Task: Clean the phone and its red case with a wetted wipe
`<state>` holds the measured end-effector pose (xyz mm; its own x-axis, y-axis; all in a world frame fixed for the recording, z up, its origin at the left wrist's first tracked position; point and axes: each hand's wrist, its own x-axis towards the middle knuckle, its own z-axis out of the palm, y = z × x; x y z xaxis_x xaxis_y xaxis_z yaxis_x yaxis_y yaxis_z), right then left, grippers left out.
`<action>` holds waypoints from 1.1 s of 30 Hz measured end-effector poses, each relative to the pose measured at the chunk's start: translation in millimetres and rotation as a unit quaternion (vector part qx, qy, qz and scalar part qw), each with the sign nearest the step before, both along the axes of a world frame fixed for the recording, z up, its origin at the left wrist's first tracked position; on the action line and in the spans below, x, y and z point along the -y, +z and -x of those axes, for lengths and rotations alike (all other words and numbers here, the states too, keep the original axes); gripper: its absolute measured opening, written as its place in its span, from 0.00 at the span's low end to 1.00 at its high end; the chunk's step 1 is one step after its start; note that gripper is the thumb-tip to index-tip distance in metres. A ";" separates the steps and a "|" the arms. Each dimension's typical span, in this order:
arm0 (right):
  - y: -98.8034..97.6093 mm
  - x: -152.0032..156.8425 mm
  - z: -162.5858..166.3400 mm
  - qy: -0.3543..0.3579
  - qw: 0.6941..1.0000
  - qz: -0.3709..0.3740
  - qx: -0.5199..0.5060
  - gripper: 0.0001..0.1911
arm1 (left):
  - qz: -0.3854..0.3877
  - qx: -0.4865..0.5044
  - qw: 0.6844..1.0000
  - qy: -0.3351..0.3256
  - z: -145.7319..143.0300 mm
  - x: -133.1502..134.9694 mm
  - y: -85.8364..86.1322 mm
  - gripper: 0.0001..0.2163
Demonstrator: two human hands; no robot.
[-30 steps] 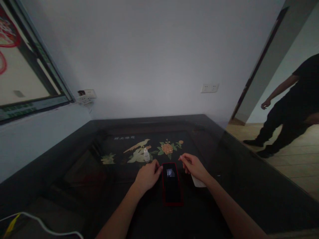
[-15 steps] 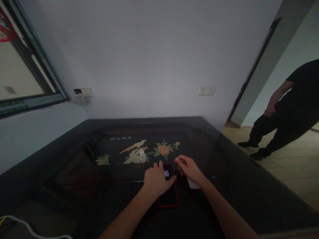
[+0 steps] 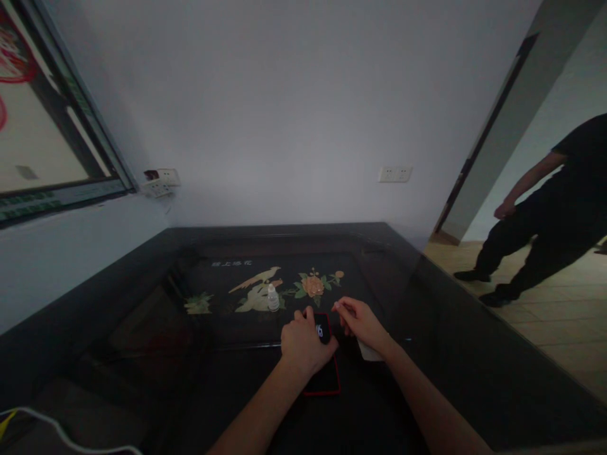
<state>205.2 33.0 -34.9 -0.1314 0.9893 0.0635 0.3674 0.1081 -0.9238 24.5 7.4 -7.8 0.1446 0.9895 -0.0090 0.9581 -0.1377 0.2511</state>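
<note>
A dark smartphone with a red edge lies flat on the black table, its screen lit with white digits. My left hand is over its upper part, thumb at the right edge and fingers at the left and top, gripping it. Just right of the phone, my right hand is closed, thumb and index finger pinched; a tiny pale spot shows at the tips, too small to name. A white sheet or cloth lies partly hidden under that hand. Beyond my left hand a small clear bottle with a white top stands upright.
The glossy black table bears an inlaid bird and flower picture. A white cable runs along the lower left. Wall sockets are behind the table. A person in dark clothes stands on the wooden floor at right.
My left hand has shifted slightly right over the phone, covering more of the digits. My right hand keeps its pinch. The standing person's arm has moved a little outward.
</note>
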 end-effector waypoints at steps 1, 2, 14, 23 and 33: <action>0.4 0.2 0.2 0.000 1.000 0.001 -0.001 0.21 | -0.002 0.001 1.000 0.001 0.7 0.3 -0.7 0.36; 0.8 0.4 0.2 0.001 1.000 0.001 -0.002 0.21 | -0.003 0.003 1.000 0.002 1.3 0.4 -1.4 0.37; -2.5 0.6 -1.3 0.006 1.000 0.005 -0.002 0.21 | -0.001 0.021 0.999 0.025 -3.2 1.1 -6.8 0.38; -7.2 -0.9 -1.7 0.004 1.000 -0.002 0.001 0.20 | 0.002 0.032 0.999 0.026 -4.1 -0.6 -5.4 0.36; -2.4 1.1 -2.3 0.009 1.000 0.002 0.000 0.20 | 0.002 0.012 1.000 0.015 5.0 0.1 -4.0 0.41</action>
